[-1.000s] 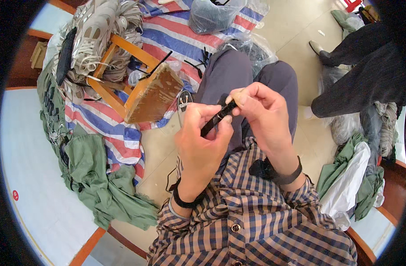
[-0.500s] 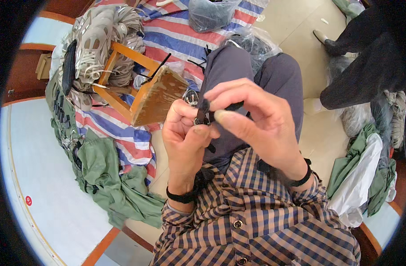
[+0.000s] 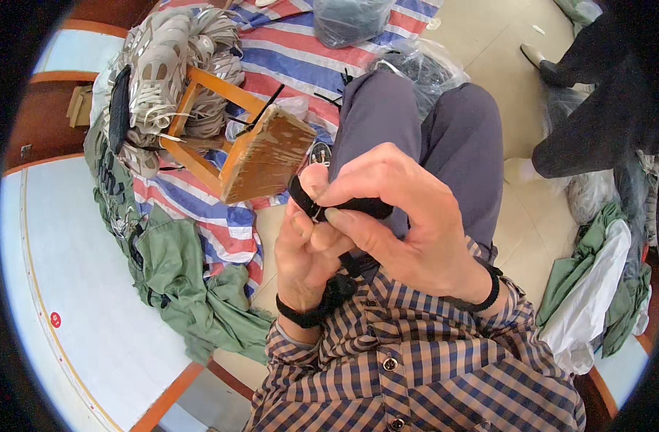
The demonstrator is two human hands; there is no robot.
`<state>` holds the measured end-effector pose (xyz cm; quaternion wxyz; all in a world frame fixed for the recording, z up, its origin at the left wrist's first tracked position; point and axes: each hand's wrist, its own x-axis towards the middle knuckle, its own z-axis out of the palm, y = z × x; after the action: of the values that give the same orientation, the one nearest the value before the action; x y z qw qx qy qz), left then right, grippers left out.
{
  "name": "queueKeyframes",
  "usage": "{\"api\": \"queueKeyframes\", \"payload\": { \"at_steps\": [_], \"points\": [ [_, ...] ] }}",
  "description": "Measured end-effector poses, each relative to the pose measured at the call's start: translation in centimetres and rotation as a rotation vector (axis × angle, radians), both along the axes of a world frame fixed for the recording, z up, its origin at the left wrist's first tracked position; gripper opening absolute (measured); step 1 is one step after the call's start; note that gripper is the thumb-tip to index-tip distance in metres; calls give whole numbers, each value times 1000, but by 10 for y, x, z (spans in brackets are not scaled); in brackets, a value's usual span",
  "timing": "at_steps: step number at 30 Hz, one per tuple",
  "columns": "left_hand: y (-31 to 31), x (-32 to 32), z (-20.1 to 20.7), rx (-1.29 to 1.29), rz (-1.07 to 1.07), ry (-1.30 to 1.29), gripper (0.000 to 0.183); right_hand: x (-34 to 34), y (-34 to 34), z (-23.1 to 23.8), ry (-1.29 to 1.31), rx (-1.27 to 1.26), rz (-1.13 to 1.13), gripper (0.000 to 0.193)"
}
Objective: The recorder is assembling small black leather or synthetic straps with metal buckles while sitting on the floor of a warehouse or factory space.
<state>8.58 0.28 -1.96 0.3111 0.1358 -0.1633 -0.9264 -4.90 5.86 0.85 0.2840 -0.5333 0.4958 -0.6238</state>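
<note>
Between my hands, above my lap, is a black fabric strap (image 3: 370, 208) with a small shiny piece at the pinch point, too small to make out. My left hand (image 3: 300, 252) is closed around one end, thumb raised against it. The thumb and index finger of my right hand (image 3: 412, 216) pinch the strap from the other side, right beside my left fingertips. The strap's far end shows under my right palm. Another dark strip (image 3: 351, 265) hangs below my left fingers. A black bunched thing (image 3: 336, 291) sits by my left wrist.
A wooden stool (image 3: 268, 155) lies tipped over on a striped sheet (image 3: 290, 65), beside piled beige sneakers (image 3: 156, 68). Green cloth (image 3: 167, 252) lies along a white tabletop (image 3: 77, 288). Plastic bags (image 3: 416, 65) lie beyond my knees. Another person's dark-clothed leg (image 3: 588, 129) is at right.
My right fingers have come down and in against my left fingertips, pinching the strap. More of the black strap shows now. The whole view has shifted slightly.
</note>
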Motion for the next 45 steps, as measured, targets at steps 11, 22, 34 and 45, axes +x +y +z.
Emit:
{"api": "queueKeyframes", "payload": {
  "at_steps": [11,22,34,45],
  "points": [
    [-12,13,2,-166,49,-12,38,7,-3,7,-401,214,202,18],
    [-24,18,19,-604,46,-187,22,-1,1,12,-798,431,404,18],
    [-27,11,33,-674,-29,-298,16,-7,-3,-5,-1109,401,543,18],
    [-23,5,41,-879,61,-589,17,-10,-7,-8,-1120,445,481,24]
  ]
}}
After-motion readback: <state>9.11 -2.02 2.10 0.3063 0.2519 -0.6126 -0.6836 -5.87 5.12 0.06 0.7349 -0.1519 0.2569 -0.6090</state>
